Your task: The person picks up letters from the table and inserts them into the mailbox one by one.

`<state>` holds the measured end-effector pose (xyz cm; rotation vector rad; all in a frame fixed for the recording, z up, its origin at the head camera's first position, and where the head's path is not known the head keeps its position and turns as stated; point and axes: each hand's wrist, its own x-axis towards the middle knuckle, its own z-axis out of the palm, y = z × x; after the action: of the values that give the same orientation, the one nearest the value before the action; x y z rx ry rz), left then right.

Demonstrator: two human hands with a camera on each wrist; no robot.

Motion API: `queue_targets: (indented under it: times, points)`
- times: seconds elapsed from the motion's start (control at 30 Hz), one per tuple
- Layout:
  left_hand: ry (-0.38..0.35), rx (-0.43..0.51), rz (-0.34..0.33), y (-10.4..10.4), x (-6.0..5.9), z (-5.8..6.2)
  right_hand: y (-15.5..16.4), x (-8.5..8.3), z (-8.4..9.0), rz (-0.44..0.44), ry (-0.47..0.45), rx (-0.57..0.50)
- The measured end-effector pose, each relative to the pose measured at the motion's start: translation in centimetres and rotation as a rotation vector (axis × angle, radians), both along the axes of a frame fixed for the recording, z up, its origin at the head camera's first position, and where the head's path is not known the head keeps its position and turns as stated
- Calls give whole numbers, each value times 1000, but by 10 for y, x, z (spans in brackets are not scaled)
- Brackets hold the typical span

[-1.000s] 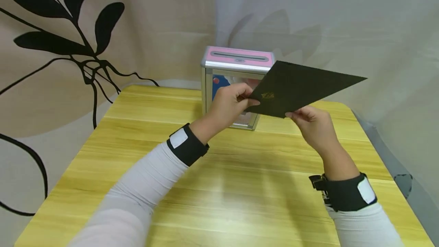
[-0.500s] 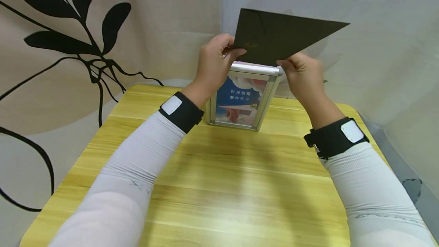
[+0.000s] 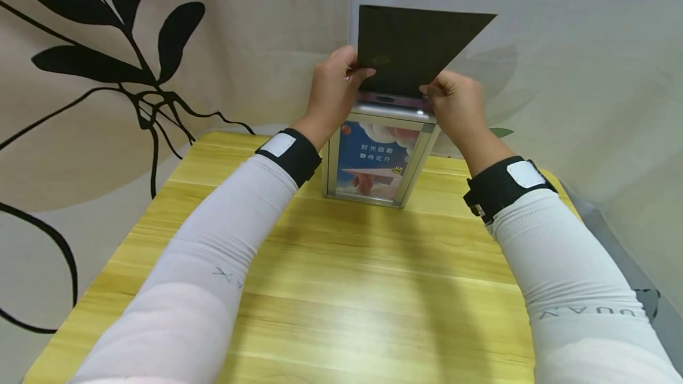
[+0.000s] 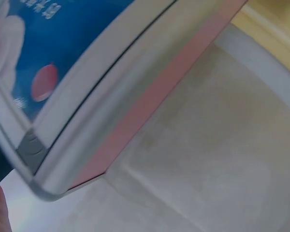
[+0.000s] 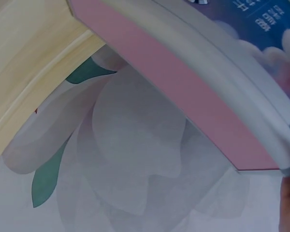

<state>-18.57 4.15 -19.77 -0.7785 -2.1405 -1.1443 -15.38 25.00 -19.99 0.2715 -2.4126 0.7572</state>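
Observation:
A black envelope (image 3: 413, 46) stands almost upright over a small box (image 3: 380, 159) with a silver frame, a pink top and a blue picture on its front. The envelope's lower edge sits at the box's top, where the slot is. My left hand (image 3: 335, 90) pinches the envelope's lower left edge. My right hand (image 3: 453, 105) pinches its lower right edge. The left wrist view has the box (image 4: 87, 87) close up with a fingertip at the bottom left. In the right wrist view the box's pink side (image 5: 183, 92) fills the upper half.
The box stands at the far side of a yellow wooden table (image 3: 347, 289). Curtains with black leaf prints (image 3: 107, 46) hang close behind and to the left. A grey patterned cloth (image 5: 135, 183) hangs behind the box and at the right.
Both hands have lifted the envelope from in front of the box to above it, turned it more upright and brought its lower edge down to the box's top.

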Motion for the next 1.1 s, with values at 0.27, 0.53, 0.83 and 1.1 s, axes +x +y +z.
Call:
queue_targets:
  times: [0.27,0.53,0.83,1.1]
  points:
    - [-108,-18,-4,1,-13,-9,3,-4,1,48,-125,-5]
    - [-196,-73,1,2,-18,-16,-2,0,13,82,-59,-20]
    - [-235,-109,0,0,-19,-13,-3,-1,14,40,-55,-3]
    - [-201,-24,-2,1,-12,-2,-3,-6,8,31,-140,61]
